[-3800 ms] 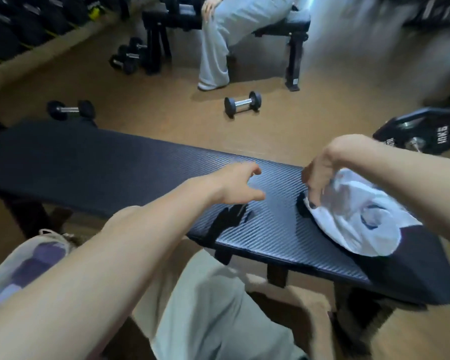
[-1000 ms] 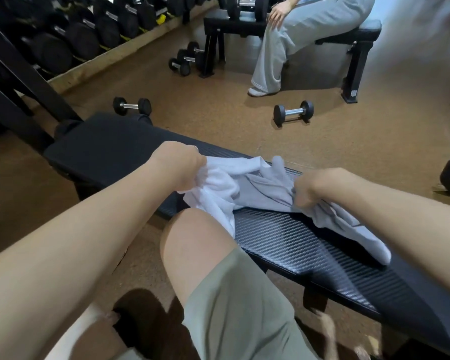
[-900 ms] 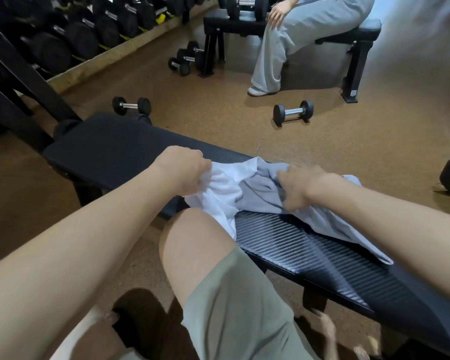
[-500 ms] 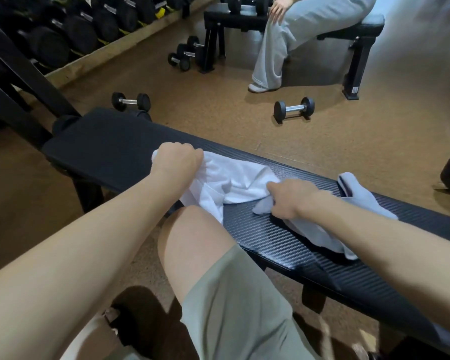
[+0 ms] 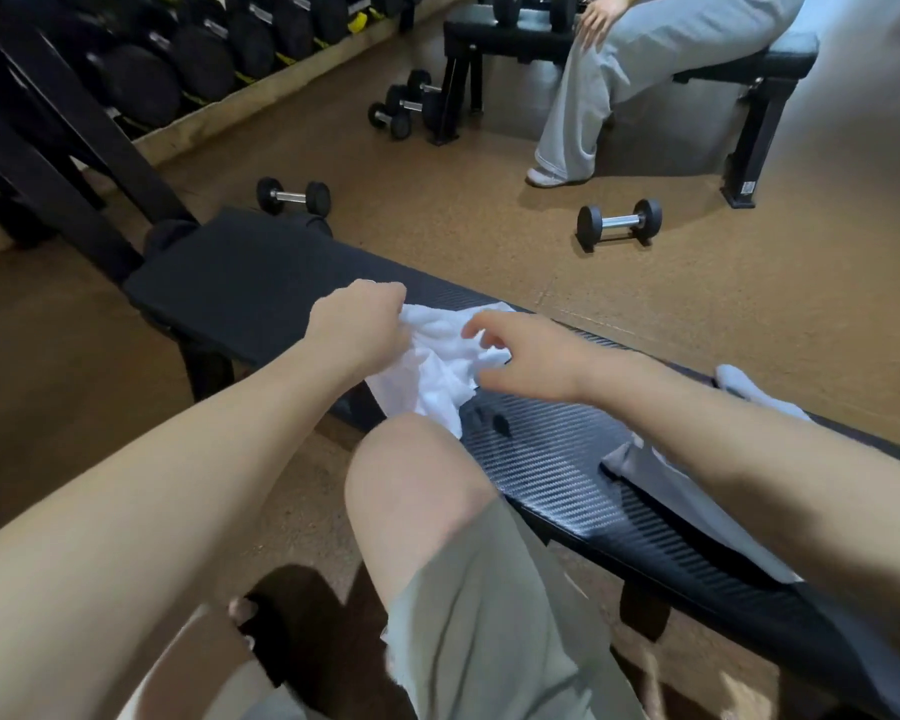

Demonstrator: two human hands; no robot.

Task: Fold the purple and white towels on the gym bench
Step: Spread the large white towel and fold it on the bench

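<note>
A crumpled white towel [image 5: 437, 366] lies on the black gym bench [image 5: 557, 459], one end hanging over the near edge by my knee. My left hand [image 5: 362, 324] grips the towel's left end. My right hand [image 5: 520, 350] hovers over the towel's right part, fingers spread, holding nothing. A pale purple towel [image 5: 645, 465] lies further right on the bench, mostly hidden under my right forearm.
Dumbbells [image 5: 619, 223] [image 5: 293, 195] lie on the brown floor beyond the bench. A seated person [image 5: 593, 80] is on another bench [image 5: 739, 59] at the back. A dumbbell rack [image 5: 188, 59] lines the far left. A black frame post [image 5: 63, 127] stands at the bench's left end.
My right hand let go of the purple towel, which stays at the right, and moved left over the white towel with fingers spread. My left hand keeps its grip on the white towel.
</note>
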